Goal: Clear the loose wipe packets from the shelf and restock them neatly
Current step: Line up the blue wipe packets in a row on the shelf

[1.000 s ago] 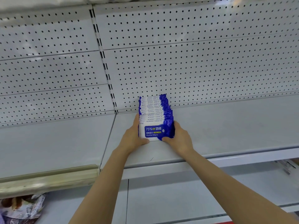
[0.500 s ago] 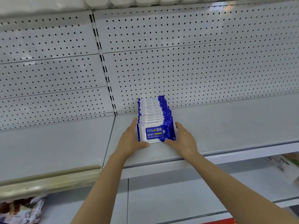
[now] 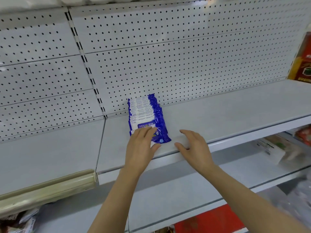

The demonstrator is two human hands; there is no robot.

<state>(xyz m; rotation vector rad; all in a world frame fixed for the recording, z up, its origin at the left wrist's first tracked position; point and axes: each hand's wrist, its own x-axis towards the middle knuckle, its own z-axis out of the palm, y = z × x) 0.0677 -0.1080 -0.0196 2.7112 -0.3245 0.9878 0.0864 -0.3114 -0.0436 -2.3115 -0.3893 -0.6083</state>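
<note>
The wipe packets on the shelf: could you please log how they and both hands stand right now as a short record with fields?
item: wipe packets, blue and white, labelled 75%
arrangement: one overlapping row running from the pegboard back panel toward the shelf's front edge
support: white shelf
left hand: fingers straight, resting on the front packet
right hand: open, beside the row at the shelf edge, not touching the packets
other goods: red box at far right

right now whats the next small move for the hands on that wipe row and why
Probably press the front packet upright with the left hand: it leans forward off the row of wipe packets, while the right hand sits open beside it, touching nothing.
</note>
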